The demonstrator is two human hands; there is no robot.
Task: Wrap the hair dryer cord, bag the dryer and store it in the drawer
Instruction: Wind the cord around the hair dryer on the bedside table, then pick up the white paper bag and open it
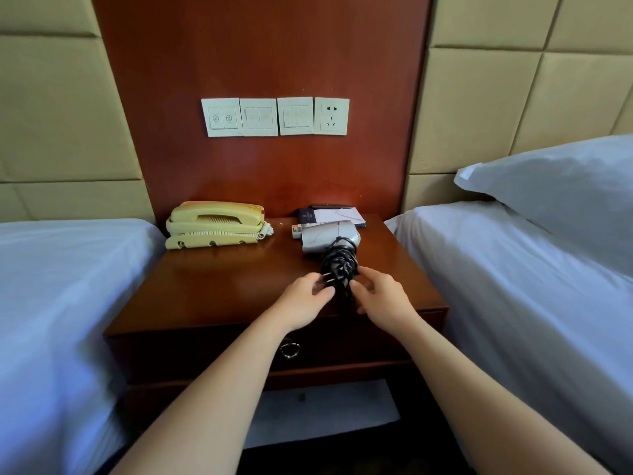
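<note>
A silver hair dryer lies on the wooden nightstand, right of centre, with its handle pointing toward me. Its black cord is wound in a bundle around the handle. My left hand pinches the plug end of the cord from the left, and the plug's prongs show just above my thumb. From the right, my right hand grips the wrapped handle with thumb and curled fingers. The drawer under the tabletop is closed, and its metal ring pull shows between my forearms.
A cream telephone sits at the nightstand's back left. A notepad and a dark folder lie behind the dryer. Beds with white sheets flank the nightstand, with a pillow on the right one. Switches and a socket are on the wall panel.
</note>
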